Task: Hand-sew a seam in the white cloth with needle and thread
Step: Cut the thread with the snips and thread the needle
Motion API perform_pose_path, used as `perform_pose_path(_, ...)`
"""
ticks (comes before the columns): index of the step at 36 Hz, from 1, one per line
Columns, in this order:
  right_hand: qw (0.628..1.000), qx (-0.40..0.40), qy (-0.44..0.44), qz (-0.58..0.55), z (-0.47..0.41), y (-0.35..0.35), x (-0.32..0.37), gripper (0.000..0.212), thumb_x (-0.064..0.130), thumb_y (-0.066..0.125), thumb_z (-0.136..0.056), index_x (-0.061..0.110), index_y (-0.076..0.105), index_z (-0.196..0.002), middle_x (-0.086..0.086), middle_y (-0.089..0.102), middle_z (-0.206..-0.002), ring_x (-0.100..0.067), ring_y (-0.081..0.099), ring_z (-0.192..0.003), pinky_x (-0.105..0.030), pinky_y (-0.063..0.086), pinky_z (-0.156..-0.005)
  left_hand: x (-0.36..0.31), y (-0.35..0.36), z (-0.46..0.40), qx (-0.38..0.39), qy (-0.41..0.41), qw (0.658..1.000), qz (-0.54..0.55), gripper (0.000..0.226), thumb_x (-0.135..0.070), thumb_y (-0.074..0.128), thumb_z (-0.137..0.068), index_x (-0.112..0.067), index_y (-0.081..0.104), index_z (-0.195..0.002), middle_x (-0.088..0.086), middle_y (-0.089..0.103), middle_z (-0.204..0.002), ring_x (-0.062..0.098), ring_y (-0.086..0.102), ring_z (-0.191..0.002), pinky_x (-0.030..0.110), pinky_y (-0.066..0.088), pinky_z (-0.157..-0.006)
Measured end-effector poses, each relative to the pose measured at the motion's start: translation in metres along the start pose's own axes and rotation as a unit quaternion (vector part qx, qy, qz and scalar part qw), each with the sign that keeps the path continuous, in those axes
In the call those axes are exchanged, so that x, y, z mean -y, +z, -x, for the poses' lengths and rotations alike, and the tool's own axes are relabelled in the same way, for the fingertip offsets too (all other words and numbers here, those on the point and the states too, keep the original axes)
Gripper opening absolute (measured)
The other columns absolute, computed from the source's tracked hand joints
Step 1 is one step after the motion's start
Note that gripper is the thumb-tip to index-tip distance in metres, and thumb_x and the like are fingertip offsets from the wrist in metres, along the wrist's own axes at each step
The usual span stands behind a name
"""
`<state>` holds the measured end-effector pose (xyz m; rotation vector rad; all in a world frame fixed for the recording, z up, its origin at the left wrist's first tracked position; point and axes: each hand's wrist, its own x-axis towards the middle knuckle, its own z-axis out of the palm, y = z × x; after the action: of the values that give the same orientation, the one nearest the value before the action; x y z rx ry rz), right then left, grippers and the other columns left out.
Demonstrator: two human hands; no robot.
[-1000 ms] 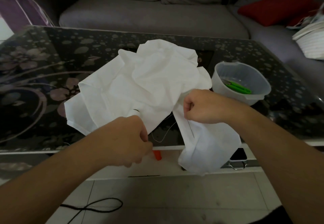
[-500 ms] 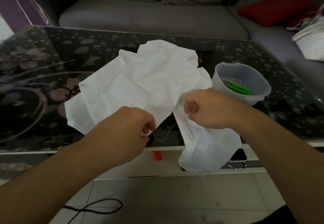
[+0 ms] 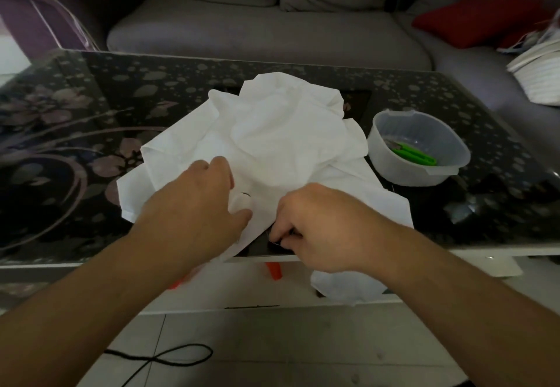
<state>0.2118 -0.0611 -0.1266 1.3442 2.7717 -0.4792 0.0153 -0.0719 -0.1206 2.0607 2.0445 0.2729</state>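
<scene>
Both hands had dropped onto the table's near edge since a second earlier. Left hand (image 3: 197, 201) pressed flat, fingers straight, on the white cloth (image 3: 272, 144); right hand (image 3: 318, 229) curled its fingers at the cloth's edge, whether pinching the needle I could not tell. No seam showed. Farther right sat a bowl (image 3: 391, 156).
</scene>
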Motion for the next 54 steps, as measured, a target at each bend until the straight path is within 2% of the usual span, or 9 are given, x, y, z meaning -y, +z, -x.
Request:
perform_pose_path(7, 0.999, 0.023, 0.007, -0.024, 0.002, 0.002, -0.009, 0.035, 0.013, 0.065, -0.091, 0.038, 0.079, -0.11, 0.018, 0.075, -0.105, -0.007, 0.068, -0.09, -0.033, 0.06, -0.079, 0.006, 0.0, -0.004, 0.09, -0.038, 0.994, 0.039, 0.036, -0.05, 0.067, -0.092, -0.015, 0.073, -0.093, 0.004, 0.075, -0.083, 0.018, 0.071, -0.072, 0.041, 0.064, -0.071)
perform_pose_path(12, 0.999, 0.044, -0.002, -0.025, 0.001, -0.004, -0.009, 0.035, 0.008, 0.065, -0.091, 0.035, 0.08, -0.108, 0.02, 0.075, -0.104, -0.004, 0.067, -0.09, -0.031, 0.059, -0.081, 0.008, -0.009, -0.009, 0.083, -0.058, 0.991, 0.088, 0.036, -0.045, 0.07, -0.091, -0.01, 0.078, -0.094, 0.01, 0.078, -0.089, 0.022, 0.074, -0.079, 0.043, 0.065, -0.076)
perform_pose_path(15, 0.999, 0.041, 0.0, -0.035, 0.003, -0.007, -0.011, 0.033, 0.008, 0.066, -0.091, 0.034, 0.081, -0.106, 0.018, 0.076, -0.103, -0.004, 0.067, -0.09, -0.031, 0.059, -0.081, 0.006, -0.015, -0.011, 0.074, -0.066, 0.985, 0.142, 0.027, -0.043, 0.069, -0.093, -0.018, 0.077, -0.088, 0.001, 0.078, -0.083, 0.016, 0.073, -0.076, 0.04, 0.064, -0.078)
perform_pose_path(19, 0.995, -0.032, 0.053, -0.08, 0.006, -0.012, -0.017, 0.028, 0.012, 0.068, -0.092, 0.034, 0.082, -0.101, 0.016, 0.075, -0.101, -0.003, 0.067, -0.09, -0.027, 0.058, -0.084, 0.005, -0.023, -0.012, 0.085, -0.09, 0.954, 0.274, 0.019, -0.037, 0.068, -0.097, -0.022, 0.075, -0.108, -0.005, 0.077, -0.089, 0.011, 0.074, -0.078, 0.028, 0.061, -0.069)
perform_pose_path(25, 0.966, -0.18, 0.135, -0.131, 0.008, -0.018, -0.011, 0.034, 0.01, 0.061, -0.097, 0.034, 0.069, -0.119, 0.021, 0.066, -0.109, 0.006, 0.06, -0.093, -0.002, 0.045, -0.075, 0.004, -0.027, -0.01, 0.131, -0.12, 0.88, 0.441, 0.014, -0.029, 0.073, -0.094, -0.018, 0.077, -0.101, 0.004, 0.08, -0.09, 0.021, 0.078, -0.084, 0.043, 0.066, -0.081)
perform_pose_path(31, 0.91, -0.111, 0.117, -0.382, 0.005, -0.028, 0.015, 0.062, 0.015, 0.073, -0.093, 0.04, 0.046, -0.144, 0.021, 0.06, -0.13, -0.011, 0.073, -0.074, -0.026, 0.059, -0.07, -0.001, -0.03, -0.005, 0.143, -0.079, 0.84, 0.518, 0.016, -0.024, 0.071, -0.094, -0.015, 0.081, -0.103, 0.008, 0.079, -0.098, 0.029, 0.075, -0.094, 0.048, 0.064, -0.085)
perform_pose_path(38, 0.894, -0.123, 0.114, -0.416, 0.004, -0.034, 0.014, 0.009, 0.015, 0.069, -0.096, 0.022, 0.074, -0.102, 0.004, 0.078, -0.084, -0.01, 0.059, -0.049, -0.024, 0.051, -0.057, -0.008, -0.036, -0.003, 0.103, -0.027, 0.85, 0.516, 0.018, -0.024, 0.071, -0.093, -0.015, 0.078, -0.108, 0.006, 0.079, -0.097, 0.024, 0.077, -0.093, 0.043, 0.064, -0.086)
perform_pose_path(44, 0.87, -0.157, 0.111, -0.454, 0.007, -0.039, 0.008, 0.017, 0.004, 0.066, -0.096, 0.013, 0.079, -0.087, -0.006, 0.075, -0.075, -0.011, 0.051, -0.047, -0.022, 0.046, -0.052, -0.008, -0.041, -0.004, 0.083, -0.032, 0.839, 0.537, 0.019, -0.024, 0.073, -0.093, -0.028, 0.085, -0.079, 0.003, 0.08, -0.089, 0.025, 0.076, -0.092, 0.042, 0.065, -0.084)
perform_pose_path(54, 0.86, -0.173, 0.139, -0.46, 0.003, -0.041, 0.003, 0.02, 0.0, 0.064, -0.094, 0.01, 0.077, -0.082, -0.005, 0.069, -0.066, -0.001, 0.05, -0.046, -0.013, 0.04, -0.049, -0.002, -0.042, -0.01, 0.075, -0.077, 0.809, 0.578, 0.014, -0.02, 0.074, -0.091, -0.01, 0.082, -0.096, 0.013, 0.079, -0.099, 0.027, 0.077, -0.091, 0.046, 0.063, -0.084)
